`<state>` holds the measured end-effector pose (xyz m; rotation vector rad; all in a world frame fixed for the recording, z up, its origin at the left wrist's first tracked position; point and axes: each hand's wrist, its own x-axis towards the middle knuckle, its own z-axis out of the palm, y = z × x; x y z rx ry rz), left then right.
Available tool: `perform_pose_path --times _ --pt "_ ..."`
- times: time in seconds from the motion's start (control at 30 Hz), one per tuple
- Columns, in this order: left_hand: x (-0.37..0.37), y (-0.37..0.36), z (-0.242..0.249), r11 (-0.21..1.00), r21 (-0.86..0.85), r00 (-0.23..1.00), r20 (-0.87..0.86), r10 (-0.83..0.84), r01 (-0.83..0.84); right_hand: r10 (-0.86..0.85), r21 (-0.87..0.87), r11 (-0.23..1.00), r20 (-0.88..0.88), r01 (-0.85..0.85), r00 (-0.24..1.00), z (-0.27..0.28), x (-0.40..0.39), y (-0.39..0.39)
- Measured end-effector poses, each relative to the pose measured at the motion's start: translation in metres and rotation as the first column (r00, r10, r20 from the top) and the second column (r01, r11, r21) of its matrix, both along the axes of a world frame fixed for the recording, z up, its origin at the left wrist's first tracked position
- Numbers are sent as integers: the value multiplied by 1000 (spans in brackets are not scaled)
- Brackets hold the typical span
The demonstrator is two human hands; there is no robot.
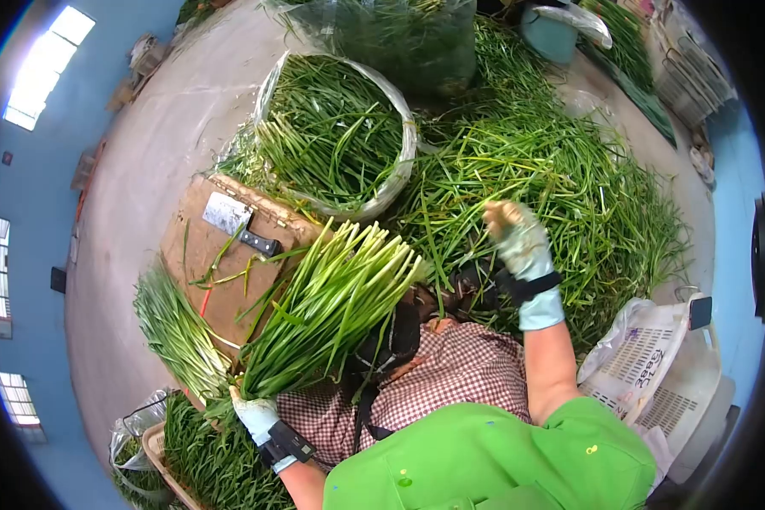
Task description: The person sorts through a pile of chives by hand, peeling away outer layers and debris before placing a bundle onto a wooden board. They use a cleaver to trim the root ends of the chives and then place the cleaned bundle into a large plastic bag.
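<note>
My left hand (pixel 255 416), in a pale glove with a dark wrist strap, is closed round the leafy end of a bunch of garlic chives (pixel 331 297). The pale stem ends of the bunch point up and to the right, over my lap. My right hand (pixel 518 238), gloved too, is raised above a large loose heap of chives (pixel 552 187). Its fingers are bent but apart, and I see nothing in them. Another bunch of chives (pixel 183 331) lies on the left edge of a brown board (pixel 217 293). A cleaver (pixel 238 223) rests on that board.
A plastic-lined round container (pixel 410 140) full of chives stands beyond the board. Behind it is a clear bag of greens (pixel 391 42). At the lower left, a crate (pixel 155 442) holds more chives. White plastic baskets (pixel 646 357) stand to my right. A blue-green bucket (pixel 548 36) is farther back.
</note>
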<state>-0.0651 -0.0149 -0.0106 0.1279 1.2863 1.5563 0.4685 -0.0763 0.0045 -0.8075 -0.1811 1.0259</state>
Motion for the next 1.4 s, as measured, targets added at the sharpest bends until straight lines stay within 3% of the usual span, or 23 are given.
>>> perform_pose_path --times 0.03,0.07,0.1,0.13,0.17,0.23,0.3,0.33,0.4,0.47,0.5,0.53,0.6,0.67,0.7,0.73,0.8,0.87,1.07,1.23,1.3,1.33,1.4 --pt "-5 -1 -5 981 -6 922 -341 -184 194 -98 -89 990 96 106 991 6 17 3" --pt "-13 2 -7 976 26 955 -214 -204 215 -219 -118 882 754 455 620 3 10 6" --pt "-20 4 -9 972 52 971 -84 -223 228 -58 -74 814 977 576 206 6 8 4" --pt "-5 5 5 971 52 970 -79 -229 234 168 31 752 957 658 -237 26 -1 6" --pt "14 0 17 977 48 978 -50 -204 207 197 -92 893 960 441 -199 30 -13 12" --pt "25 -3 19 983 42 984 -19 -179 180 188 -166 979 963 121 -193 26 -55 30" --pt "21 -4 12 975 117 980 -78 -182 190 350 -315 937 859 154 -373 -13 -97 42" --pt "20 -6 12 976 117 981 -80 -177 186 328 -320 945 903 74 -277 -41 -106 53" --pt "23 -5 9 984 159 997 10 -79 77 534 -549 831 832 -90 -151 -14 -99 51" --pt "12 -7 0 988 133 997 9 -75 73 343 -347 927 938 -144 -50 -15 -89 43" --pt "4 -7 -8 984 140 993 -50 -105 111 423 -393 906 866 -160 267 -13 -82 32" --pt "2 -6 -14 977 149 985 -107 -135 150 334 -364 930 784 -48 524 -13 -78 25" --pt "9 -7 -6 980 134 986 -103 -131 144 290 -377 920 835 104 468 -21 -46 15" --pt "17 -6 2 994 72 997 -14 -77 78 333 -381 923 858 49 391 -18 -41 11" --pt "16 -5 1 994 57 995 -31 -93 95 486 -508 839 538 -195 689 -18 -48 11" --pt "18 -4 2 993 57 995 -29 -99 101 577 -498 735 103 -460 811 -14 -57 12" --pt "20 -5 5 991 69 993 -9 -114 114 689 -444 699 210 -560 694 -11 -78 13" --pt "8 -3 -5 987 74 988 -63 -139 143 636 -569 701 226 -430 738 -7 -92 17" --pt "21 -5 5 992 78 995 -40 -93 96 544 -469 777 164 -420 823 -4 -88 4" --pt "11 -5 0 987 40 985 -84 -151 155 629 -576 703 229 -417 743 -8 -71 -3" --pt "12 -3 1 990 5 989 -52 -141 141 722 -629 609 187 -483 667 -24 -70 1" --pt "13 -2 0 990 8 989 -50 -143 143 802 -635 562 263 -530 535 -12 -76 -1" --pt "10 -2 -3 989 43 990 -33 -137 139 896 -505 438 183 -744 403 -2 -88 -3"
